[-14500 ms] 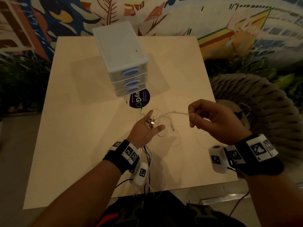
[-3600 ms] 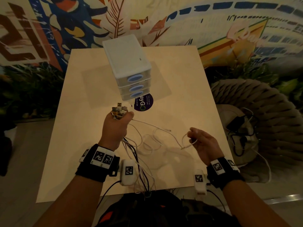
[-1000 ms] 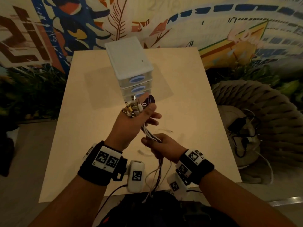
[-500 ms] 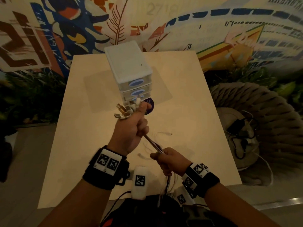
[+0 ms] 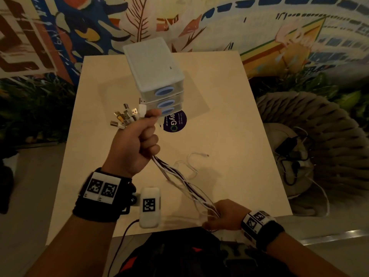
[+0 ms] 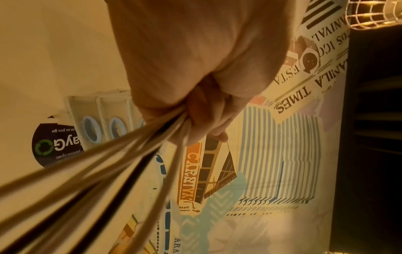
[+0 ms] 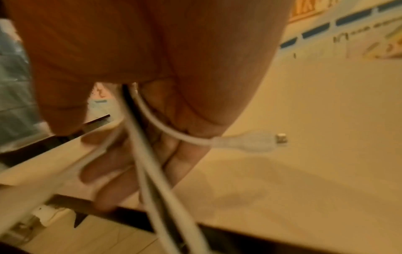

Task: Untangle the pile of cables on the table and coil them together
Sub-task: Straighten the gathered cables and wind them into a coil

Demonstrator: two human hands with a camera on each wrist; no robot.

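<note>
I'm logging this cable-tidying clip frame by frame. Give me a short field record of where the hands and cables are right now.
left hand: raised, grips the cable bundle near its USB plugs
right hand: near the table's front edge, curled round the bundle
bundle: stretched between the hands, white and dark strands
loose white cable: lying on the table
drawer unit: standing on the table

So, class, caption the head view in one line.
Left hand and right hand stretch cables above table.

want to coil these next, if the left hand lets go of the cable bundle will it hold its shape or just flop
Probably flop: the cable bundle runs straight only between the left hand and right hand. The loose white cable on the table already curls limply. The plug ends would likely splay.
</note>
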